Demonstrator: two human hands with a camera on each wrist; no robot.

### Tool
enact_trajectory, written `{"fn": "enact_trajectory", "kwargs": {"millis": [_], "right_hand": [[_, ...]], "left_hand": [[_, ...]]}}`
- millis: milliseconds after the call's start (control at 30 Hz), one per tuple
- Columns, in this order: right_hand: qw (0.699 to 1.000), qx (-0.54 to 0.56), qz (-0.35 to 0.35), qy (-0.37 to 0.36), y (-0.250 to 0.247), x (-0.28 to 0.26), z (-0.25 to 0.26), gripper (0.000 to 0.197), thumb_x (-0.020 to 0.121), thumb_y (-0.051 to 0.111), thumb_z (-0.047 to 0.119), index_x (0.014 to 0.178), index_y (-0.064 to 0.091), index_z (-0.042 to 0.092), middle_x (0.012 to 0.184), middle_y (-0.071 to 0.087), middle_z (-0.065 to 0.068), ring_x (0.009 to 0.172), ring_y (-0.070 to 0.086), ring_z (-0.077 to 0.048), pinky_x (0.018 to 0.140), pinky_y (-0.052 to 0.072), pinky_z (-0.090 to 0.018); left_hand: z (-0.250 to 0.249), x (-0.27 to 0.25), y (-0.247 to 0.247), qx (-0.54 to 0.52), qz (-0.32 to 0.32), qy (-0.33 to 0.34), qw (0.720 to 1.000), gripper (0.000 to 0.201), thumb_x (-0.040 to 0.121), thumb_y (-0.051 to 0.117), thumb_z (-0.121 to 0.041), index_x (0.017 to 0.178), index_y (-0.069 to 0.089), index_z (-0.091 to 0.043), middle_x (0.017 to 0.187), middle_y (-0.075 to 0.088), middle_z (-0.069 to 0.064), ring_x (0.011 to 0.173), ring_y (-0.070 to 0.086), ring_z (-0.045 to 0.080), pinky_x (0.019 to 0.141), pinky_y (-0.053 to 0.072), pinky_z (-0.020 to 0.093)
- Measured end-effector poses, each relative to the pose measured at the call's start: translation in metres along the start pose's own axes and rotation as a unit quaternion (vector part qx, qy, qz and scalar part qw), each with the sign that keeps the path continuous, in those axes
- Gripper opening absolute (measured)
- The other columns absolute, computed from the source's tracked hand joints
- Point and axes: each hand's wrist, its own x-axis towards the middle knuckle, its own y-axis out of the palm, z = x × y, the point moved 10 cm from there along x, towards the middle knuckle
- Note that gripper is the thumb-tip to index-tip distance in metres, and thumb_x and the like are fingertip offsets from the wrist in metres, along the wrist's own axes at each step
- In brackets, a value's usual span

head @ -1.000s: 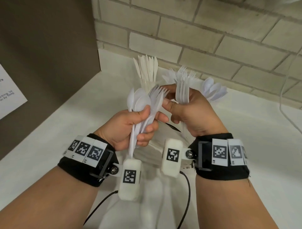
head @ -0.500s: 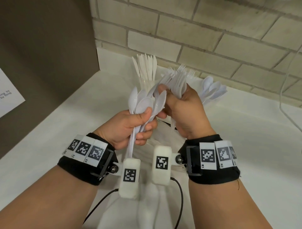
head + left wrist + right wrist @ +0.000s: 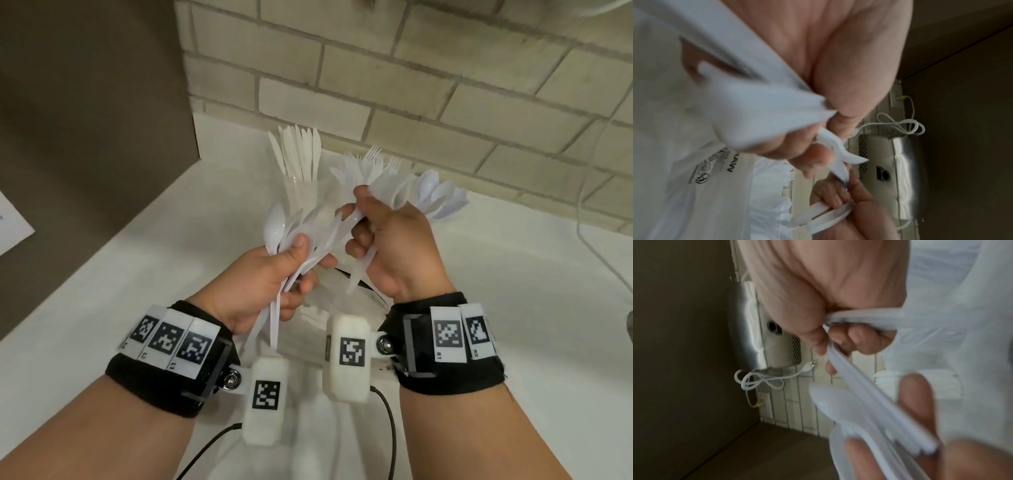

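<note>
Head view, from the left: hold the left hand (image 3: 263, 284) curled firmly round the fan of spoons (image 3: 277, 229), raised above the counter (image 3: 144, 274), bowls up, gripping mid-handle so none slide. Just right, touching that fan, work with the right hand (image 3: 394, 246), clenched round the bundle of forks (image 3: 373, 164). Pinch only a stray piece; draw along its handle, never sideways. Afterwards, probably lower each bunch among its own kind, right of the standing knives (image 3: 301, 154).

Head: looked down from above, toward the brick wall (image 3: 411, 85).
Left wrist: sat close, looking along the left hand (image 3: 263, 277).
Right wrist: sat close, looking along the right hand (image 3: 397, 250).
Shared: all three caught the cutlery (image 3: 277, 229); both wrist views caught the steel dispenser (image 3: 900, 170).
</note>
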Motion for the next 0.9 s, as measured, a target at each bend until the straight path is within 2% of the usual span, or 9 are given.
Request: {"fn": "enact_trajectory", "kwargs": {"millis": [133,233,300,367,500,667,767,833,900], "right_hand": [[0.989,0.082,-0.101,-0.073,-0.045,0.030,0.037,0.007,0.099,0.052,0.017,0.098,0.056,0.011,0.066,0.065,-0.003,0.059,0.053,-0.014,0.052,0.039,-0.026],[0.979,0.085,-0.101,-0.156,-0.053,0.057,0.073,0.019,0.100,0.049,0.021,0.116,0.051,0.011,0.067,0.061,-0.003,0.073,0.064,-0.023,0.065,0.048,-0.034],[0.972,0.082,-0.086,-0.204,-0.047,0.074,0.087,0.019,0.101,0.046,0.019,0.118,0.048,0.011,0.069,0.054,-0.005,0.068,0.058,-0.024,0.069,0.049,-0.036],[0.969,0.041,-0.090,-0.228,-0.041,0.091,0.089,0.028,0.100,0.045,0.016,0.125,0.044,0.004,0.071,0.050,-0.006,0.061,0.050,-0.020,0.062,0.047,-0.034],[0.968,-0.052,-0.097,-0.226,-0.031,0.119,0.071,0.038,0.099,0.046,0.016,0.132,0.040,-0.002,0.069,0.051,-0.004,0.057,0.047,-0.016,0.055,0.046,-0.027],[0.975,-0.076,-0.111,-0.175,-0.040,0.143,0.034,0.034,0.096,0.053,0.016,0.128,0.046,0.008,0.073,0.055,-0.003,0.062,0.052,-0.015,0.066,0.052,-0.029],[0.974,-0.120,-0.126,-0.148,-0.047,0.148,0.023,0.057,0.073,0.073,0.033,0.123,0.052,0.015,0.100,0.066,-0.007,0.087,0.064,-0.020,0.088,0.055,-0.039],[0.972,-0.129,-0.138,-0.138,-0.050,0.148,0.022,0.060,0.063,0.082,0.028,0.115,0.053,0.021,0.110,0.064,-0.006,0.097,0.063,-0.017,0.092,0.053,-0.035],[0.970,-0.141,-0.143,-0.137,-0.050,0.149,0.024,0.058,0.065,0.085,0.018,0.112,0.052,0.024,0.111,0.060,-0.002,0.103,0.059,-0.013,0.093,0.050,-0.028]], "left_hand": [[-0.006,0.006,-0.009,0.012,-0.043,-0.003,0.999,0.054,0.081,0.051,-0.050,0.106,0.066,-0.004,0.060,0.048,0.002,0.047,0.036,0.010,0.044,0.034,0.021],[-0.013,0.014,-0.006,0.031,-0.046,0.002,0.998,0.028,0.085,0.058,-0.034,0.093,0.067,-0.008,0.059,0.048,-0.001,0.054,0.043,0.011,0.050,0.038,0.022],[-0.017,0.021,-0.006,0.060,-0.062,0.000,0.996,0.021,0.091,0.056,-0.032,0.083,0.063,-0.014,0.061,0.050,-0.002,0.057,0.050,0.013,0.055,0.043,0.025],[-0.021,0.028,-0.008,0.066,-0.082,-0.004,0.994,0.024,0.092,0.055,-0.036,0.079,0.057,-0.015,0.061,0.050,-0.002,0.055,0.052,0.014,0.055,0.047,0.027],[-0.026,0.036,-0.009,0.059,-0.104,0.000,0.993,0.029,0.085,0.062,-0.041,0.076,0.049,-0.017,0.054,0.040,-0.007,0.045,0.035,0.010,0.045,0.036,0.024],[-0.026,0.039,-0.011,0.073,-0.088,0.016,0.993,0.029,0.086,0.064,-0.033,0.071,0.043,-0.019,0.050,0.037,-0.012,0.046,0.029,0.010,0.044,0.030,0.023],[-0.025,0.039,-0.010,0.064,-0.064,0.021,0.996,0.026,0.085,0.066,-0.030,0.072,0.046,-0.019,0.054,0.043,-0.013,0.046,0.031,0.009,0.046,0.032,0.023],[-0.024,0.039,-0.007,0.039,-0.039,0.020,0.998,0.025,0.083,0.067,-0.033,0.074,0.048,-0.019,0.058,0.041,-0.009,0.046,0.032,0.008,0.047,0.032,0.023],[-0.023,0.038,-0.005,0.000,-0.024,0.010,1.000,0.022,0.080,0.064,-0.036,0.079,0.051,-0.018,0.061,0.037,-0.004,0.047,0.034,0.008,0.047,0.034,0.023]]}}
